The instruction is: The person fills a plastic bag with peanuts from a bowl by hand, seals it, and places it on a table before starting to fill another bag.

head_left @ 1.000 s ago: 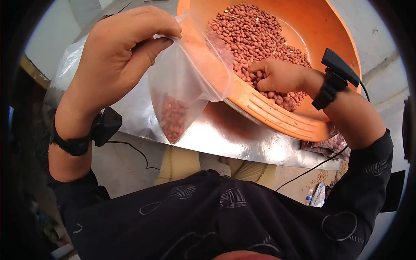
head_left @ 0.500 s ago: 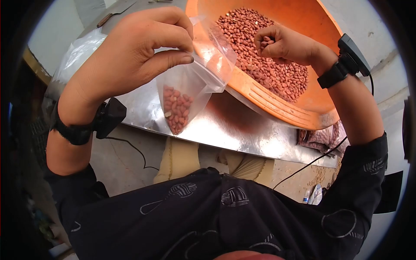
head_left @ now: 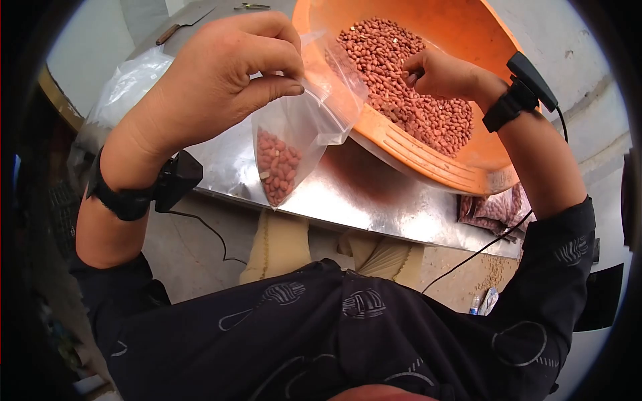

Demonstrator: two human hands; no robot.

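My left hand (head_left: 251, 77) pinches the upper edge of a clear zip bag (head_left: 311, 123), closed on it with thumb and fingers. The bag hangs over the table's front edge, its mouth turned toward the basin. Red-skinned peanuts (head_left: 277, 167) fill its lower corner. Over the orange basin (head_left: 428, 170), my right hand (head_left: 445, 75) has its fingers curled, just above a heap of loose peanuts (head_left: 394, 87). Whether any peanuts sit inside those fingers is hidden.
The basin rests on a shiny metal table (head_left: 374, 207). Filled peanut bags (head_left: 491, 207) lie at its right end. Clear plastic bags (head_left: 130, 87) are heaped at the left, with a wooden-handled knife (head_left: 168, 33) behind. A cable (head_left: 461, 262) runs from my right wrist.
My right hand has shifted slightly right and lower over the heap; the peanuts seen in its fingers before no longer show. My left hand and the bag have moved a little right.
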